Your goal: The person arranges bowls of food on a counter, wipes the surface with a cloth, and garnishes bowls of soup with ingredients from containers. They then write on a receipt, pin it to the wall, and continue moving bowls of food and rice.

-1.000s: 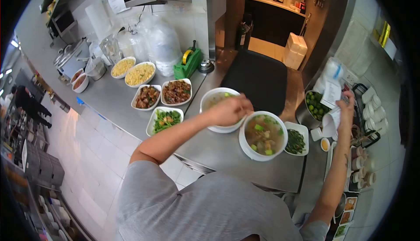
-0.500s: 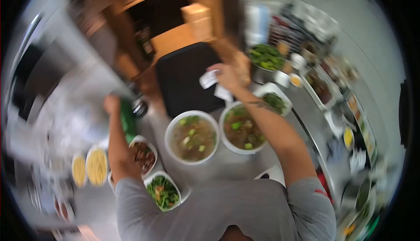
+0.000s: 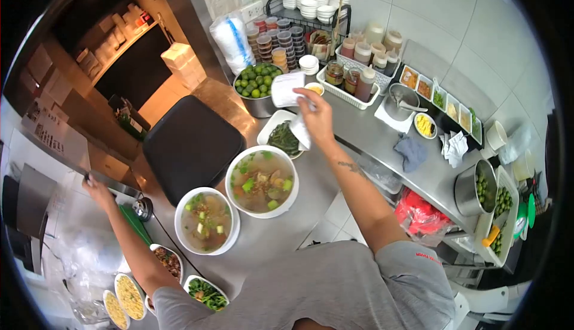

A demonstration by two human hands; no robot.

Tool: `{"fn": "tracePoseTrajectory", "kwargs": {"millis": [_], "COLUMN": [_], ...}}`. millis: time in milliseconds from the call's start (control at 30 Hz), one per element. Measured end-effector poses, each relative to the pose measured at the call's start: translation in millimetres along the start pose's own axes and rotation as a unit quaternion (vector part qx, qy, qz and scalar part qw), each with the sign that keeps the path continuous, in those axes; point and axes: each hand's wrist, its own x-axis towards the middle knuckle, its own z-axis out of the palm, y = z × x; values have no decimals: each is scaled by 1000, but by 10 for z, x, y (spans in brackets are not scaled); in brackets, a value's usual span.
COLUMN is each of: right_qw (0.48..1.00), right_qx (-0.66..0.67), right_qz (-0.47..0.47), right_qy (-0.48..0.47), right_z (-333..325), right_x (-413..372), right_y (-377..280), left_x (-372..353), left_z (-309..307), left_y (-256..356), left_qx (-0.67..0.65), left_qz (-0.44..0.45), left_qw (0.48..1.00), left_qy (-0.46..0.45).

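Observation:
My right hand [image 3: 315, 114] is closed on a strip of white paper [image 3: 288, 89], whose lower part hangs over a white dish of dark greens [image 3: 283, 138]. Two white bowls of soup stand side by side on the steel counter, the right bowl [image 3: 262, 181] and the left bowl [image 3: 207, 221]. My left hand [image 3: 98, 192] reaches out at the left, its fingers at a small dark thing by the edge of a panel; what they hold is too small to name. Below that arm are a dish of chopped meat [image 3: 167, 262] and a dish of leafy greens [image 3: 206, 293].
A black tray [image 3: 192, 144] lies beyond the bowls. Behind the right hand stands a pot of green limes [image 3: 257, 84], with stacked sauce cups [image 3: 287, 46] and a white basket of bottles [image 3: 350, 87] farther back. A metal bell [image 3: 143, 208] sits near the left arm.
The view has swung right, showing more of the side counter. My left hand has moved outward to the panel edge. My right hand still holds the paper, now raised near the limes.

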Motion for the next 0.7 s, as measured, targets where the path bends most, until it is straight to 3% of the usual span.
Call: {"fn": "tracePoseTrajectory", "kwargs": {"millis": [100,133,200,233,300,333,367,433,533,600,700], "right_qw": [997,988,948,936,905,909,913,910,892,878,887], "right_qx": [-45,-102,-214,-236,-277,-274,-270,-274,-291,-294,-324], "right_qz": [48,110,234,262,318,304,289,276,268,249,194], "right_qy": [33,23,4,-16,-57,-76,-96,-142,-220,-283,-265], "right_z": [-541,-718,-1027,-1129,-1353,-1450,-1497,-1598,-1778,-1912,-2107], "right_x": [-112,-162,-281,-359,-466,-450,-413,-355,-264,-283,-306], "right_y": [356,562,929,1099,1343,1357,1349,1297,1214,1181,977], "left_x": [-521,-857,-1415,-1741,-2431,-2783,-3132,-3796,-4557,-4895,-5204], "left_z": [378,513,774,915,1222,1398,1671,1986,2739,2974,3225], "left_y": [1338,1930,2671,2979,3460,3674,3692,3968,3751,3707,3547], "left_qx": [-130,-174,-241,-266,-330,-307,-357,-360,-349,-311,-288], "left_qz": [-8,15,-28,-83,-160,-211,-217,-325,-420,-445,-484], "left_qw": [989,981,947,924,827,799,727,660,565,570,598], "left_qy": [-72,-79,-209,-263,-427,-472,-544,-574,-618,-617,-569]}}
